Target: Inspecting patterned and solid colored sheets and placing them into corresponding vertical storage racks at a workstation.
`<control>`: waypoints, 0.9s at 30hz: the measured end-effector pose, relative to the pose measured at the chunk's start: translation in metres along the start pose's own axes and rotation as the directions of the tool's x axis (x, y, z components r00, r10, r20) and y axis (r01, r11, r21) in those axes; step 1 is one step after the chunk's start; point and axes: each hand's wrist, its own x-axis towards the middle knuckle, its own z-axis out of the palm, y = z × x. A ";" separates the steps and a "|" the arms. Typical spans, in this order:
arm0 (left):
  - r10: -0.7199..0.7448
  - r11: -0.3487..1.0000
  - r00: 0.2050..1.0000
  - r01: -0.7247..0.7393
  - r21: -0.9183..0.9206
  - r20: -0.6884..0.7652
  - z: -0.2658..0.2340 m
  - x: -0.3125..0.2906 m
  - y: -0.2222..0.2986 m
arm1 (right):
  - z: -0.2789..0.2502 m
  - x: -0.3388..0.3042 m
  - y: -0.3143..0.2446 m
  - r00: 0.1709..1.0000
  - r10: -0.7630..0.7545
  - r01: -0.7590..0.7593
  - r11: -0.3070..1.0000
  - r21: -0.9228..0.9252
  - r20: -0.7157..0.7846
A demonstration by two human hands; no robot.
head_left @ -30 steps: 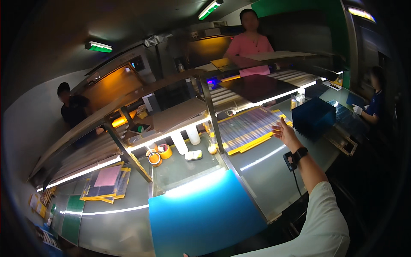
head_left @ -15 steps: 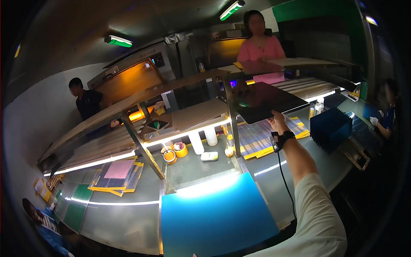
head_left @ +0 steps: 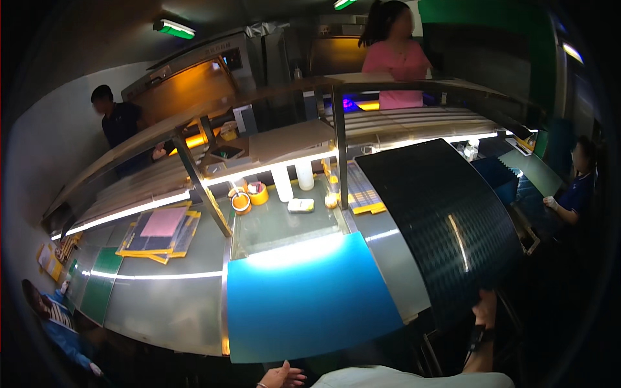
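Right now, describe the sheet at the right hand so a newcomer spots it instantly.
Find the long workbench, then the bright blue sheet at its near edge. Just right of that, the right hand holds the near edge of a large glossy sheet. Unlike the blue one, it is near-black, with a pale reflected streak.

**Wide fisheye, head-high!**

We're at the wearer's head, looking forward and down: glossy grey tabletop [head_left: 168, 313] close below, bare left hand [head_left: 282, 376] right at the lower edge, green-and-white ceiling lamp [head_left: 174, 29] far off up top.
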 end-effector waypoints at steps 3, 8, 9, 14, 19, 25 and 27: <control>0.130 0.991 0.979 -0.131 -0.008 0.159 0.013 -0.023 0.022 | -0.037 -0.064 0.008 0.998 -0.047 0.031 0.960 -0.279 -0.050; 0.384 0.900 0.868 -0.428 0.082 0.315 0.044 -0.043 0.066 | 0.000 -0.084 -0.019 0.963 0.025 0.184 0.661 -0.728 0.267; 0.421 0.875 0.835 -0.477 0.085 0.354 0.048 -0.045 0.071 | 0.014 -0.080 -0.024 0.931 0.035 0.276 0.587 -0.761 0.364; 0.554 0.808 0.743 -0.588 -0.029 0.375 0.056 -0.056 0.065 | 0.089 -0.057 -0.025 0.707 0.069 0.640 0.363 -0.678 0.704; 0.684 0.718 0.621 -0.667 -0.199 0.383 0.047 -0.065 0.044 | 0.173 -0.069 -0.042 0.661 0.140 -0.246 0.968 0.037 0.737; 0.889 0.380 0.454 -0.665 -0.643 0.055 0.031 -0.092 0.032 | 0.306 -0.094 -0.096 0.268 0.330 -0.806 0.591 0.023 0.905; 0.797 0.115 0.466 -0.740 -0.662 -0.383 0.015 -0.105 0.035 | 0.371 -0.112 -0.109 0.052 0.353 -0.815 0.555 -0.164 0.934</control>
